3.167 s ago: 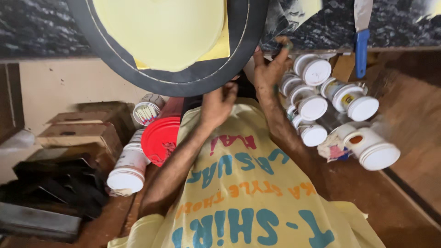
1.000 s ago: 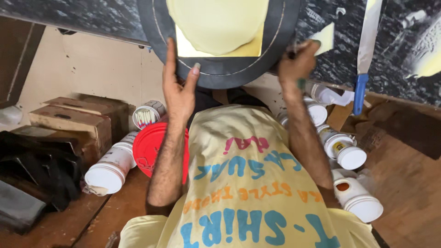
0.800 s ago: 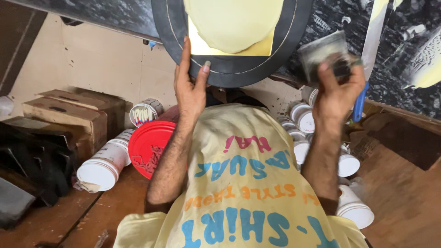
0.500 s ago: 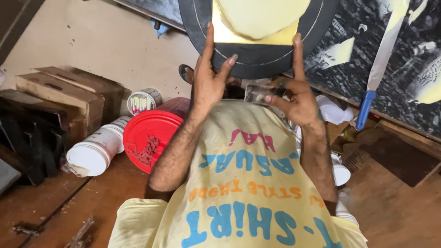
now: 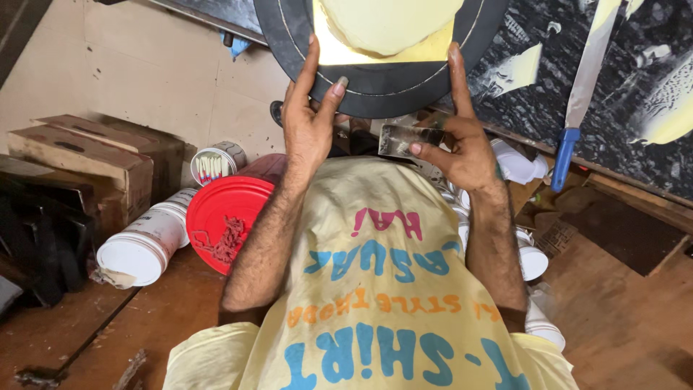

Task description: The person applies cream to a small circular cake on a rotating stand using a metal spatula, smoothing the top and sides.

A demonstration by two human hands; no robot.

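Note:
A round black board (image 5: 375,90) with a pale yellow painted middle (image 5: 390,29) stands against the dark wall ahead of me. My left hand (image 5: 310,123) presses its fingers flat on the board's lower rim. My right hand (image 5: 458,141) pinches a small flat metal blade (image 5: 408,139) between thumb and fingers, its index finger stretched up onto the rim. My pale yellow shirt with coloured lettering (image 5: 375,289) fills the lower view.
A red-lidded bucket (image 5: 227,220) lies on its side at the left, with white jars (image 5: 144,242) and cardboard boxes (image 5: 86,155) beside it. More white tubs (image 5: 534,260) lie at the right. A blue-handled knife (image 5: 581,94) leans on the paint-streaked wall. Wooden floor (image 5: 628,318) below.
The view has tilted down and closer. My right hand came back from the right with the metal blade and now rests by the board's rim; my left hand stays on the board.

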